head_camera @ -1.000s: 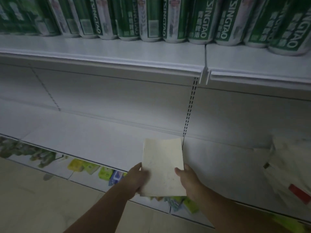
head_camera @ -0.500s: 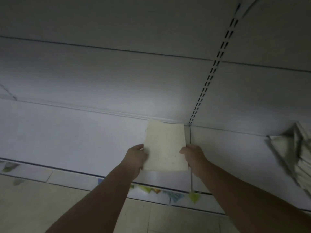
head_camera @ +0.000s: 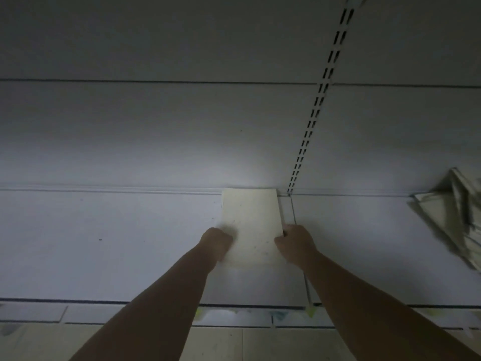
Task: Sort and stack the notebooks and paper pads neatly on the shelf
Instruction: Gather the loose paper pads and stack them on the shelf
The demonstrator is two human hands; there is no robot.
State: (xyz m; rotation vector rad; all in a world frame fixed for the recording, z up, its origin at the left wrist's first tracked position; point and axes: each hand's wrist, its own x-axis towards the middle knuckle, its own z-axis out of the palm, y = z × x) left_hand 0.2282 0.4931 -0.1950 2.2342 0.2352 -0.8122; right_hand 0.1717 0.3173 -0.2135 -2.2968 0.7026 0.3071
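Both hands are on the cream paper pad (head_camera: 251, 225), dead centre of the frame! The left hand (head_camera: 216, 242) grips its left edge with fingers curled, and the right hand (head_camera: 295, 241) pinches the right edge. The pad is low over the white shelf (head_camera: 104, 243), its far edge up at the back panel (head_camera: 156, 126), just left of the slotted upright (head_camera: 312, 113). Whether it lies flat cannot be told. Far right, a loose pile of papers (head_camera: 453, 212) slumps on the shelf, well apart.
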